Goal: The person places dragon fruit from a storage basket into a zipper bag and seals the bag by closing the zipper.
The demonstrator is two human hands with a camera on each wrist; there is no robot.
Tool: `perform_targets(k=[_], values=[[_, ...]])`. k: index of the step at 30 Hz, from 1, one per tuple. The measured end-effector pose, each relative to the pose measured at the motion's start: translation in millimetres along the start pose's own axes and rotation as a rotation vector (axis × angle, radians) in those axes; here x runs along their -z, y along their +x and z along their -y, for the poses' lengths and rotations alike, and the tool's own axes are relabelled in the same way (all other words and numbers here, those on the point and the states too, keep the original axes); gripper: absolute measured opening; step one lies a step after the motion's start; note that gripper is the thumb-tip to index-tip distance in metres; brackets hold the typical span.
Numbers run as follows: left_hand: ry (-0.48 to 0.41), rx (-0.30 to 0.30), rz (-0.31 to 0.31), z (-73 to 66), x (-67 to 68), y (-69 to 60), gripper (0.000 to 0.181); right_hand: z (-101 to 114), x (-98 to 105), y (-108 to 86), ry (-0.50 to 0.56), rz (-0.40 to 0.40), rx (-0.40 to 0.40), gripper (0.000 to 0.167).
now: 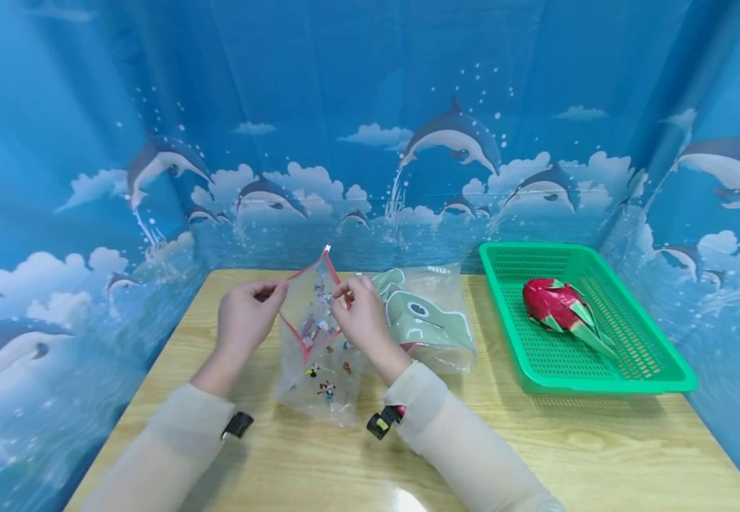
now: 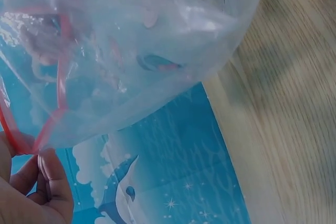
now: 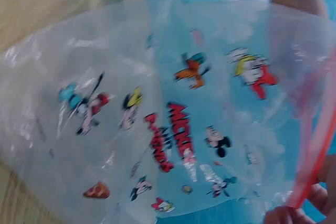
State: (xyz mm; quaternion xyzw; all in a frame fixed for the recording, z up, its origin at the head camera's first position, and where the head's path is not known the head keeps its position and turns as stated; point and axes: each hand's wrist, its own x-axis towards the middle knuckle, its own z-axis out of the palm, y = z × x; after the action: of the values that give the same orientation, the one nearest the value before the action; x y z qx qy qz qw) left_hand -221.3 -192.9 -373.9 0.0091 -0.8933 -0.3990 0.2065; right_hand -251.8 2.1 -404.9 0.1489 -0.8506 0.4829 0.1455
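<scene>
To the left of the green basket (image 1: 600, 387), the left hand (image 1: 247, 318) and right hand (image 1: 368, 318) pinch the red edge (image 1: 294, 331) of a clear printed bag (image 1: 334, 407), its mouth already spread, so opening looks finished and any filling undone, while a dragon fruit (image 1: 550, 304) lies inside the basket.

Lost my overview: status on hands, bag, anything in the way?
Left hand and right hand pinching red-rimmed bag. Mouth spread open, no obstruction seen. Green-print bag lies just right of it.
</scene>
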Motion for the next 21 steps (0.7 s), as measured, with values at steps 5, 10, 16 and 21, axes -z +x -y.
perform_targets(k=[5,10,16,21], values=[[-0.005,-0.011,-0.012,-0.2,-2.9,-0.4,0.030,6.4,9.5,1.0,0.083,0.065,-0.058,0.007],[-0.004,-0.011,-0.029,0.2,-3.4,-0.4,0.029,10.2,20.7,3.9,0.101,0.069,-0.082,0.006],[-0.008,-0.001,-0.039,0.9,-4.7,-0.1,0.030,15.1,41.0,5.8,0.094,0.119,-0.119,0.010],[-0.026,-0.002,-0.050,1.5,-6.3,0.3,0.031,19.1,63.7,6.9,0.050,0.203,-0.141,0.013]])
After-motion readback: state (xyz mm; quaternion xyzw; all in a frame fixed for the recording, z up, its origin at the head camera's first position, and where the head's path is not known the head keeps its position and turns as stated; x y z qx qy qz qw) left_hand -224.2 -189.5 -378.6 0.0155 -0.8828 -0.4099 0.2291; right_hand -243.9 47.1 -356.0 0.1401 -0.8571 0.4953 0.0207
